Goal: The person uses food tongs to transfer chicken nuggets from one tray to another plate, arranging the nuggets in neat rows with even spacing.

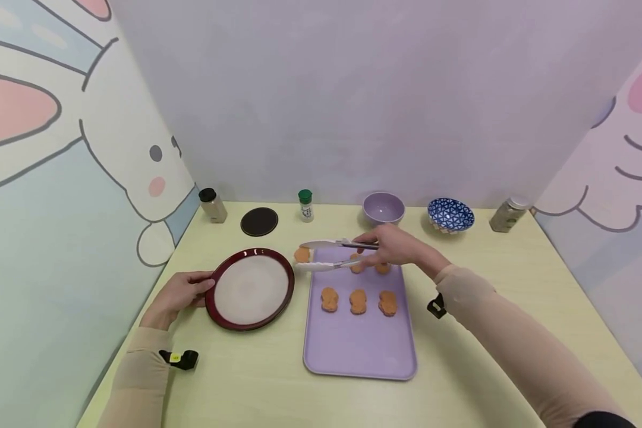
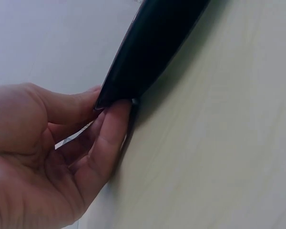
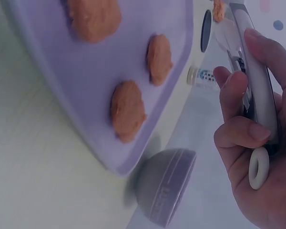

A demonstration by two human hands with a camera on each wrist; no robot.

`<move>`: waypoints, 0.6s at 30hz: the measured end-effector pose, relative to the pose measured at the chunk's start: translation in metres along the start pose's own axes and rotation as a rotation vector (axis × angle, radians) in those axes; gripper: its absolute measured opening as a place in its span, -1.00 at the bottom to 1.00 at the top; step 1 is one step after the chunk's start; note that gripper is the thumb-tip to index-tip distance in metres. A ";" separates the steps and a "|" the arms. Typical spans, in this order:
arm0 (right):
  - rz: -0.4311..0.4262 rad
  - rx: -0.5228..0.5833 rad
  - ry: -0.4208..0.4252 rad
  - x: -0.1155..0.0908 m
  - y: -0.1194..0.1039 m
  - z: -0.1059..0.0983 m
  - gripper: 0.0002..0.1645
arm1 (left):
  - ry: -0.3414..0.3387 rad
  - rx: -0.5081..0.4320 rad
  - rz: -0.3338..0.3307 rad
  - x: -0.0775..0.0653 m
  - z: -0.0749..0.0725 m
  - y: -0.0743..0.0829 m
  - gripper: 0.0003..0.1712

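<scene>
My left hand [image 1: 184, 290] pinches the left rim of a round white plate [image 1: 251, 291] with a dark red border. In the left wrist view the thumb lies over the rim and the fingers are under the plate's dark underside [image 2: 150, 45]. My right hand [image 1: 395, 245] grips metal tongs [image 3: 260, 81] by their handles. Between the tong tips is an orange-brown nugget [image 1: 302, 255], in the gap between plate and tray. Several similar nuggets [image 1: 358, 302] lie in two rows on a lilac rectangular tray [image 1: 359, 353]; the tongs partly cover the far row.
Along the back stand a black-lidded jar [image 1: 214, 206], a black round mat [image 1: 259, 222], a green-capped shaker [image 1: 306, 206], a lilac bowl [image 1: 383, 208], a blue patterned bowl [image 1: 451, 215] and a silver-lidded jar [image 1: 509, 214]. Painted walls [image 1: 385, 101] enclose the pale table [image 1: 246, 386].
</scene>
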State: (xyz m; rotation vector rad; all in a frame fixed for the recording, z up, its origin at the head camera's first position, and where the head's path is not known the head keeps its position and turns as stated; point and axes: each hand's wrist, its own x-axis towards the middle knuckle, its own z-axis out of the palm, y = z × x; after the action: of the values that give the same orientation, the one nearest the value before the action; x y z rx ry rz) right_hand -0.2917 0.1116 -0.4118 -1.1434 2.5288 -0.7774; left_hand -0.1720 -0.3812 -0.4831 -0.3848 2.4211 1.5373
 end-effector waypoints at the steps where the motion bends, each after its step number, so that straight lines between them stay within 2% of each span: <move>1: 0.002 0.007 0.003 0.006 -0.004 0.003 -0.38 | 0.000 0.002 -0.002 0.000 0.000 0.000 -0.45; 6: 0.057 0.094 -0.020 0.035 -0.030 0.023 -0.36 | 0.001 0.013 -0.002 0.001 0.000 0.001 -0.45; 11: 0.071 0.136 -0.051 0.061 -0.057 0.046 -0.34 | -0.003 0.012 0.000 0.001 0.000 0.000 -0.42; 15: 0.039 0.114 -0.054 0.078 -0.072 0.060 -0.40 | -0.008 0.006 0.007 0.001 0.001 -0.001 -0.42; 18: 0.046 0.101 -0.043 0.087 -0.080 0.069 -0.52 | -0.005 0.015 0.012 0.001 0.001 -0.001 -0.42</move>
State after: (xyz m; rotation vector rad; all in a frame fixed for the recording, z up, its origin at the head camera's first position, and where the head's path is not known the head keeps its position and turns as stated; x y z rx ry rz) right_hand -0.2695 -0.0232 -0.4243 -1.0545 2.4424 -0.8492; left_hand -0.1730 -0.3812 -0.4844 -0.3641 2.4340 1.5220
